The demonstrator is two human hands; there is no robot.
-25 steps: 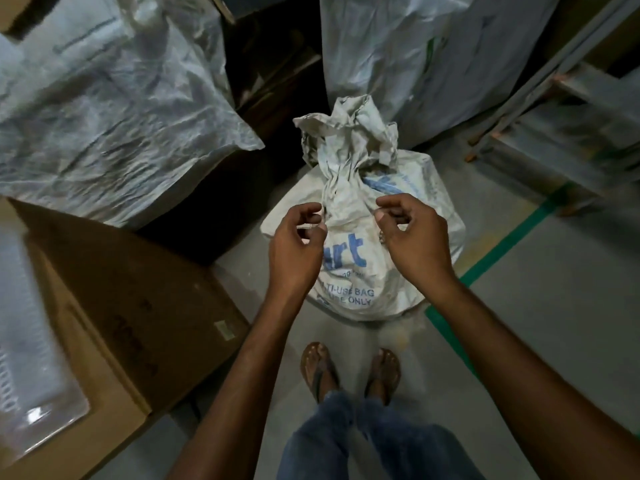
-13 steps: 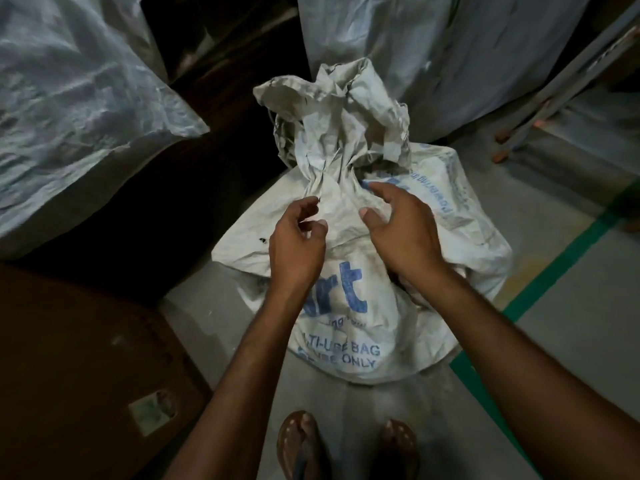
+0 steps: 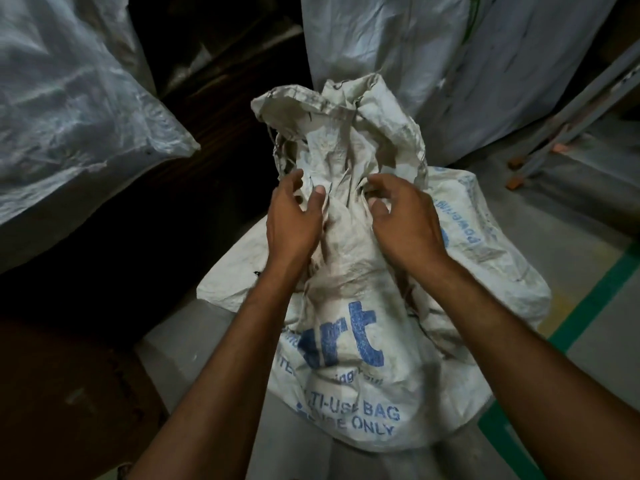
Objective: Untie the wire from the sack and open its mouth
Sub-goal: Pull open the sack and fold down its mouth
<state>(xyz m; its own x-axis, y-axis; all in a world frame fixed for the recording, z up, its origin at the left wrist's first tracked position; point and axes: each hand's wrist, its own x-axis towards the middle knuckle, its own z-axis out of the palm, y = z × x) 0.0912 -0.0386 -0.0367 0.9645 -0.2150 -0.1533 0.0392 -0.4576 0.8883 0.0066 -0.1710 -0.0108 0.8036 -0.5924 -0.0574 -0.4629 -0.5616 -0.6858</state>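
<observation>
Sack [image 3: 349,327], white and woven with blue print, stands on the grey floor [image 3: 595,327] right in front of the person, its neck gathered into a tight bunch and its crumpled mouth [image 3: 332,112] flaring above that. Both hands meet at the bunch. The left hand [image 3: 292,220] lies against the left side of the neck, fingers curled loosely and thumb pressed to the cloth, not closed on anything. The right hand [image 3: 401,220] comes in from the right with its fingertips dug into the folds of the neck, pinching cloth there; the wire itself is too small or hidden to make out. Beyond the sack stand 2 larger pale sacks, one at the upper left [image 3: 69,109] and one behind [image 3: 433,64]. A green stripe [image 3: 588,317] crosses the floor at the right, with metal legs [image 3: 554,133] farther back.
</observation>
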